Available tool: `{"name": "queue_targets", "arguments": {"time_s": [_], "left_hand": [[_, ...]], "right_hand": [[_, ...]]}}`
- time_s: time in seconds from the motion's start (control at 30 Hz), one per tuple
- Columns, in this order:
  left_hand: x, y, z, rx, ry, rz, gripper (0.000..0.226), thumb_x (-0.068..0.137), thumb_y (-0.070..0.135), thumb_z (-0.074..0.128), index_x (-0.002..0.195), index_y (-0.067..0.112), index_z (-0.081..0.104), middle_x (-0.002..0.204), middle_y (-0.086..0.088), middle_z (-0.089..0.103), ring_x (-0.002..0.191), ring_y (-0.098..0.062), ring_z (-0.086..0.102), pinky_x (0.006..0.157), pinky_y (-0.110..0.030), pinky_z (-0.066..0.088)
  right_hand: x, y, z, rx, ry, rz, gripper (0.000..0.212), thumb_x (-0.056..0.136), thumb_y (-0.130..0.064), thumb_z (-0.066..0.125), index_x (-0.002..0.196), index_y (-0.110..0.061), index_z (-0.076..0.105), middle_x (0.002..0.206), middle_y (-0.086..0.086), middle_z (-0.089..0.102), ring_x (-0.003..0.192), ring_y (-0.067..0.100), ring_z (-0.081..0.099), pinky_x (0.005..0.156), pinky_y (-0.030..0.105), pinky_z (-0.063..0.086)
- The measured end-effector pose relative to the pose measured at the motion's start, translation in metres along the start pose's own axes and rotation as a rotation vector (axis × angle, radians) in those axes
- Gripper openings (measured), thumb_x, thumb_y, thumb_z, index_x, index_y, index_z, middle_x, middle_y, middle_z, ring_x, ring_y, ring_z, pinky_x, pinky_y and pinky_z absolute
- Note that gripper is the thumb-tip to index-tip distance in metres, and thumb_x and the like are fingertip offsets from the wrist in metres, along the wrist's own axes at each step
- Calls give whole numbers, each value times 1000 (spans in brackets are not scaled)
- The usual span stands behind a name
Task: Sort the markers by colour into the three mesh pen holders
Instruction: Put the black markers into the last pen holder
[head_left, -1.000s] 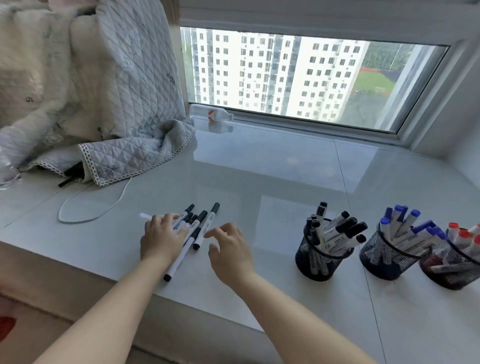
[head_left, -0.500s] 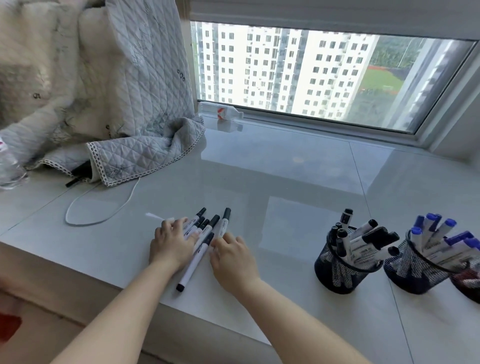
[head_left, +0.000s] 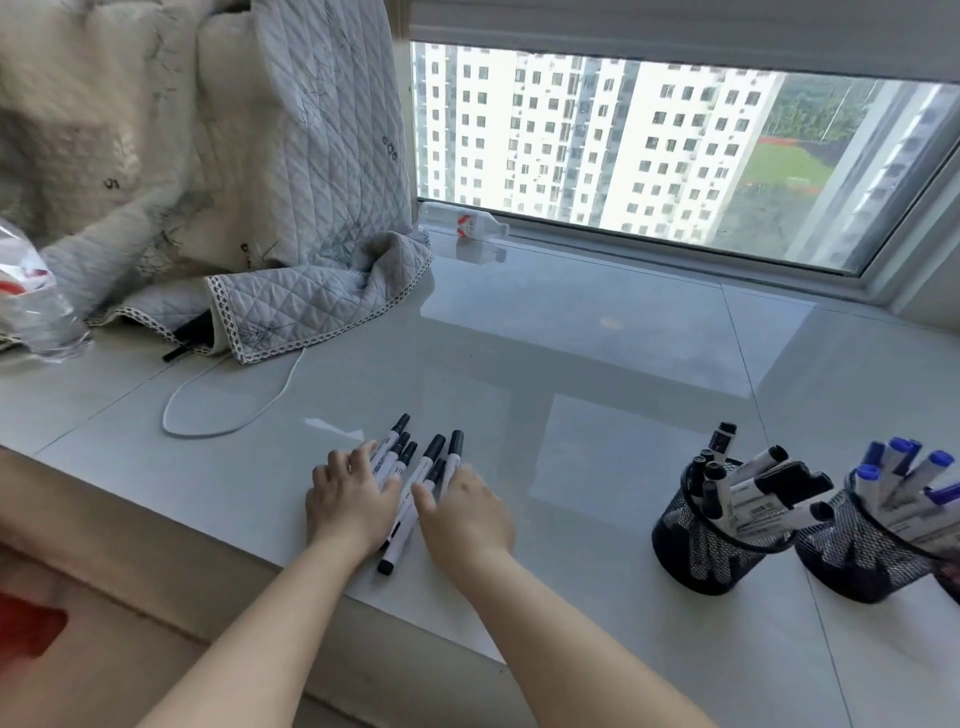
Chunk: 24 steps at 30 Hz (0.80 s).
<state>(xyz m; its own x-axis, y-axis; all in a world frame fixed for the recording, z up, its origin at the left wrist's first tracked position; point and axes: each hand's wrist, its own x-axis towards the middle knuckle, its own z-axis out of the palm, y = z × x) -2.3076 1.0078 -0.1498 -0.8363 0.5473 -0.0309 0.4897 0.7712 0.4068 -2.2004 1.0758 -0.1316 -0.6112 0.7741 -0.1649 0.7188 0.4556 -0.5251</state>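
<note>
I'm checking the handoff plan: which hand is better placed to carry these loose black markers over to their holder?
Probably the right hand: it rests on the black markers on the side nearer the black-marker holder.

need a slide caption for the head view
Both hands, left and right, rest on loose black-capped markers beside the black-marker mesh holder.

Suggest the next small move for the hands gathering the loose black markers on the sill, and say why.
Probably close both hands round the black markers and lift them as one bundle. The left hand and right hand flank the pile, and the holder of black markers stands to the right.
</note>
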Motion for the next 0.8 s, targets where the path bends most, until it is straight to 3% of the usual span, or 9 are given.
{"name": "queue_targets", "arguments": {"time_s": [0.17,0.37,0.6,0.8], "left_hand": [[-7,1,2,-24,43,-32,59,90,44,46,139,17,28,137,-13,33,124,-31,32,99,-40,33],[-8,2,3,-79,109,-56,54,92,42,42,137,15,31,136,-16,35,123,-31,33,98,-40,34],[-7,2,9,65,113,-36,71,85,55,49,138,13,26,133,-14,33,120,-31,33,95,-38,36],[-10,8,10,224,115,-12,62,87,57,42,121,6,40,124,-14,42,112,-30,42,88,-36,40]], "right_hand": [[14,-14,0,-38,-42,130,61,84,-56,45,123,-12,33,122,12,53,110,32,55,72,33,37],[20,-20,-7,-97,-117,160,53,85,-48,40,124,-12,34,121,13,54,110,33,54,72,35,39],[15,-12,-6,-148,-92,139,56,88,-49,37,128,-10,32,126,11,45,112,32,53,76,34,39],[3,15,-12,-250,-90,91,41,89,-24,42,126,-9,34,124,11,42,115,31,47,78,37,44]]}}
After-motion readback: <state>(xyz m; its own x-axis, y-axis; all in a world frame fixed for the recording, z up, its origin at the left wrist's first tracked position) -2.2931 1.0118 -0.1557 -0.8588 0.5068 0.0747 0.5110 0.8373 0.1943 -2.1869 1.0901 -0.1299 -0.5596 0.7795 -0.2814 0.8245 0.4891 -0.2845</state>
